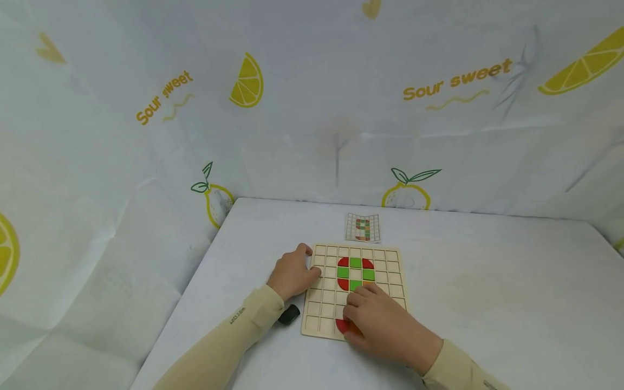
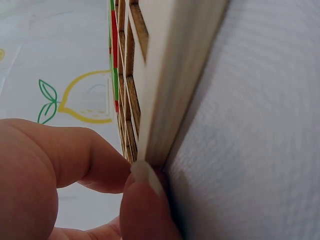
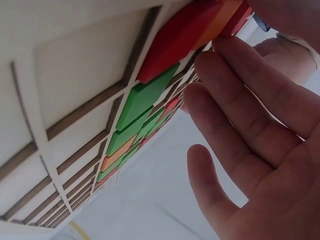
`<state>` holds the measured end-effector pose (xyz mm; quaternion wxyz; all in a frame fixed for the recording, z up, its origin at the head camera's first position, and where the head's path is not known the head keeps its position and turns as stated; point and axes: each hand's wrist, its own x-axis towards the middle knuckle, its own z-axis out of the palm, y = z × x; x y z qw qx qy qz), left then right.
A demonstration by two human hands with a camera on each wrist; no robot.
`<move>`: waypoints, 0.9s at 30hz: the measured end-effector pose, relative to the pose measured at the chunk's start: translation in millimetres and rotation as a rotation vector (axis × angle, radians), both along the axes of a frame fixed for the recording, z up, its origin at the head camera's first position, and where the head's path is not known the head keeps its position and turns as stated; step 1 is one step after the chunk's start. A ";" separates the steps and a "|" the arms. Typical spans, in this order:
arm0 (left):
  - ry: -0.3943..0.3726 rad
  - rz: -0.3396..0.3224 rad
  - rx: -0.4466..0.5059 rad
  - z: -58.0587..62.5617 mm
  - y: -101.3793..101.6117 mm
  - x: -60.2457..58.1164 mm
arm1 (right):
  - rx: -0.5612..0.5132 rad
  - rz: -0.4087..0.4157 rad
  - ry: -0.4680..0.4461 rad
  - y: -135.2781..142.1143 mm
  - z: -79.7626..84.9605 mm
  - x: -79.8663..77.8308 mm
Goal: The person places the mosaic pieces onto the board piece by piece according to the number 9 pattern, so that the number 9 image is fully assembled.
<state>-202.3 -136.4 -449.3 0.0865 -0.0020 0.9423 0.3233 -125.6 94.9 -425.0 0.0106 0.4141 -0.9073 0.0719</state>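
A square wooden grid board (image 1: 322,310) lies on the white table. My left hand (image 1: 293,272) holds its left edge, and in the left wrist view the fingertips (image 2: 145,187) are right at that edge. Red, green and orange tiles fill some cells, with a ring of red and green tiles (image 1: 355,262) in the upper middle. Low on the board, my right hand (image 1: 385,326) pinches a red tile (image 1: 342,325) between thumb and index finger. Beside it in the right wrist view are an orange tile (image 3: 212,27) and a rounded red tile (image 3: 175,40). The other right fingers stretch out loosely.
A small pattern card (image 1: 362,227) with a coloured figure on a grid lies behind the board. A black cylindrical object (image 1: 290,314) sits left of the board, by the left forearm. White cloth with lemon prints (image 1: 312,135) hangs behind the table and along its left.
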 end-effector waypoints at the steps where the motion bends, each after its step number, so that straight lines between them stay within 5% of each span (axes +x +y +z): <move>1: 0.000 -0.001 -0.001 -0.3 0.0 -0.2 | -0.002 0.002 0.004 0.0 -0.4 0.0; 27: 0.006 -0.002 0.009 2.5 0.3 0.7 | 0.013 -0.011 0.003 -1.5 0.5 0.3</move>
